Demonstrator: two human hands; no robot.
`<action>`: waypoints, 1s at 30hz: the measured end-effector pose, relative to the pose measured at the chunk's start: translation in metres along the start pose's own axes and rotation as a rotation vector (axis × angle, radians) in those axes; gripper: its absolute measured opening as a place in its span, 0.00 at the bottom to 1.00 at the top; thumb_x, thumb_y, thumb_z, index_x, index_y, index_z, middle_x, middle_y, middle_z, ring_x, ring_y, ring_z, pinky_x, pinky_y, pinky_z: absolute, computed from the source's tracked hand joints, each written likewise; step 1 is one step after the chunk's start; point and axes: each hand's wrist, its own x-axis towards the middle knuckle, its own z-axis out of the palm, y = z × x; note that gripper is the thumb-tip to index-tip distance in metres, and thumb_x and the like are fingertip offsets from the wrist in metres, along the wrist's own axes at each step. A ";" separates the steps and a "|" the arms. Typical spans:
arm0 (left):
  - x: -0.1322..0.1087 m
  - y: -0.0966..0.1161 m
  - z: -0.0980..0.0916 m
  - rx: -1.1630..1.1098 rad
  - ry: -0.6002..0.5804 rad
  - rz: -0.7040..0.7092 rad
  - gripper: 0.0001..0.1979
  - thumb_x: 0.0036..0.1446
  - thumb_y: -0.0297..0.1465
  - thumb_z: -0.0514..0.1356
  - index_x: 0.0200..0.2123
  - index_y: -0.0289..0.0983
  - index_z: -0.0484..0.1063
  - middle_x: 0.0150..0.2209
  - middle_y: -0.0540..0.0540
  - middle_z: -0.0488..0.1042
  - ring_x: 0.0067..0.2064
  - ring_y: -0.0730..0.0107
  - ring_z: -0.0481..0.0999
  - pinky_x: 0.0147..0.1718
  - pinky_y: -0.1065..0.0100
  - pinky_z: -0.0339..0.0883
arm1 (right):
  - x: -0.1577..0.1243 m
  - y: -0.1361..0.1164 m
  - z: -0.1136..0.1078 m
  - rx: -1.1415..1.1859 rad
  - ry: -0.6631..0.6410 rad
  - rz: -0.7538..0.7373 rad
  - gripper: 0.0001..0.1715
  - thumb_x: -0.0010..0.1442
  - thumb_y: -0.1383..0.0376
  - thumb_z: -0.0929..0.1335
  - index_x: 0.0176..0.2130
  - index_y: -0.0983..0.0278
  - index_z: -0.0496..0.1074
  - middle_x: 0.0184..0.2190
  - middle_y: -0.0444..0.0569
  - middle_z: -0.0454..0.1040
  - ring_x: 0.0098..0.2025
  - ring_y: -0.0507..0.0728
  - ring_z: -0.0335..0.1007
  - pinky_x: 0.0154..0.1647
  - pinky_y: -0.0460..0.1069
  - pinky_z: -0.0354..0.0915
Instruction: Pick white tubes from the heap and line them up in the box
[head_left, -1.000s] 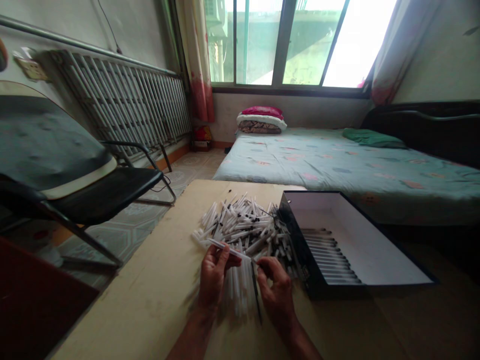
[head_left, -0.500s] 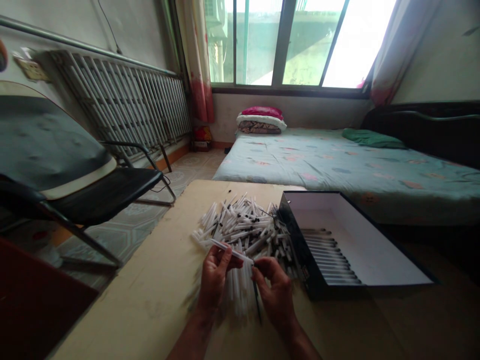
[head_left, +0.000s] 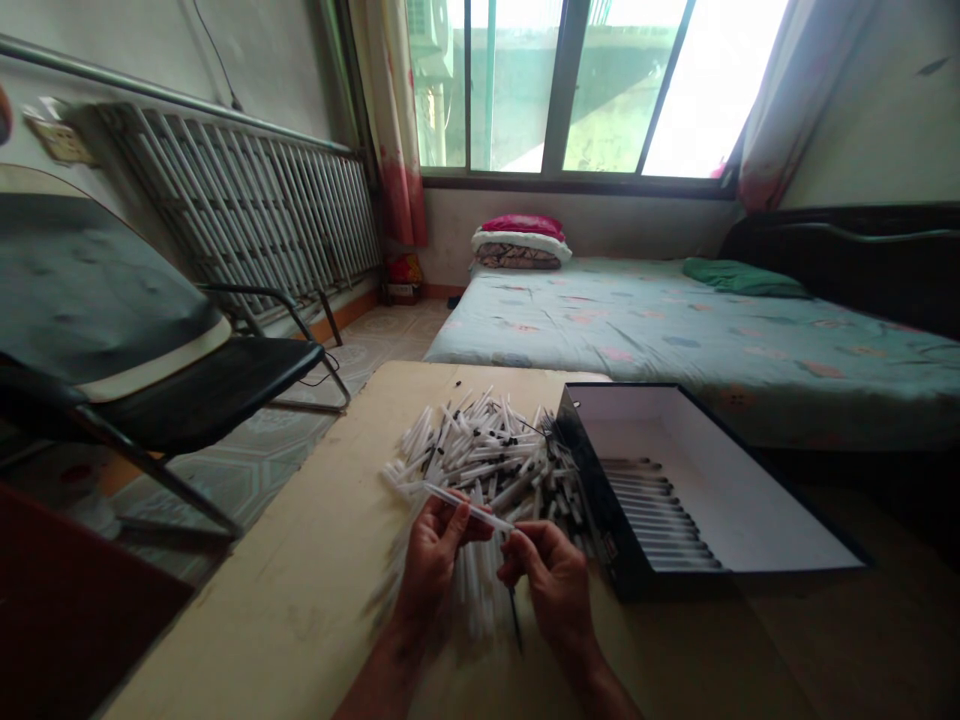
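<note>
left hand (head_left: 433,560), lower centre of the frame, was clamped on a white tube (head_left: 489,519), thumb on top. tube was held above the surface (head_left: 300,570), sloping down from its upper-left tip toward the right. right hand (head_left: 553,575), just right of centre in the lower frame, was pinched on the tube's right end; fingers hid that tip, so couldn't tell whether a cap was on it. thin dark rod (head_left: 516,625) showed below the right hand; couldn't tell if it touched. more pale tubes lay on the surface under and between the hands, blurred. pile of white tubes and black parts (head_left: 487,435) was spread mid-frame, just beyond the hands. one small black piece (head_left: 458,384) sat apart at its far edge. open box (head_left: 742,470), dark outside and white inside, stood right of the pile, with a row of dark-ended pens (head_left: 660,515) along its left side. bed (head_left: 622,310) was behind, chair (head_left: 217,390) at left of the frame.
</note>
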 end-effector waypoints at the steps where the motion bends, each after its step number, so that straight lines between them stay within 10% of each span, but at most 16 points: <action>1: 0.000 -0.001 0.000 -0.004 -0.011 -0.004 0.11 0.50 0.34 0.63 0.35 0.36 0.66 0.30 0.46 0.79 0.28 0.66 0.78 0.31 0.63 0.72 | 0.000 0.001 0.000 -0.027 0.002 -0.002 0.18 0.58 0.52 0.65 0.28 0.65 0.66 0.19 0.43 0.71 0.16 0.50 0.67 0.17 0.43 0.62; 12: 0.000 0.005 0.001 -0.009 0.044 0.001 0.12 0.49 0.34 0.64 0.34 0.36 0.66 0.30 0.46 0.79 0.27 0.67 0.79 0.31 0.64 0.72 | -0.001 0.002 -0.004 -0.331 -0.091 -0.212 0.13 0.63 0.57 0.60 0.39 0.64 0.64 0.23 0.42 0.68 0.22 0.50 0.66 0.22 0.43 0.61; 18: -0.001 0.006 0.002 0.000 0.022 -0.019 0.13 0.48 0.34 0.65 0.34 0.35 0.67 0.29 0.46 0.79 0.27 0.65 0.79 0.30 0.64 0.72 | -0.001 0.002 -0.005 -0.426 -0.095 -0.204 0.22 0.66 0.57 0.54 0.25 0.62 0.61 0.17 0.40 0.63 0.18 0.49 0.61 0.20 0.43 0.56; 23: 0.000 0.006 0.001 -0.004 0.047 -0.015 0.13 0.48 0.34 0.65 0.34 0.36 0.67 0.29 0.47 0.79 0.28 0.65 0.79 0.31 0.64 0.72 | -0.002 0.002 -0.004 -0.396 -0.095 -0.226 0.11 0.64 0.59 0.59 0.39 0.63 0.64 0.20 0.40 0.66 0.20 0.50 0.64 0.21 0.42 0.57; 30: 0.000 0.004 0.001 0.014 0.014 -0.004 0.13 0.47 0.35 0.65 0.33 0.36 0.67 0.28 0.47 0.79 0.27 0.65 0.79 0.29 0.65 0.72 | -0.002 0.006 -0.005 -0.434 -0.118 -0.181 0.20 0.66 0.57 0.55 0.26 0.61 0.61 0.16 0.39 0.63 0.16 0.49 0.61 0.19 0.42 0.54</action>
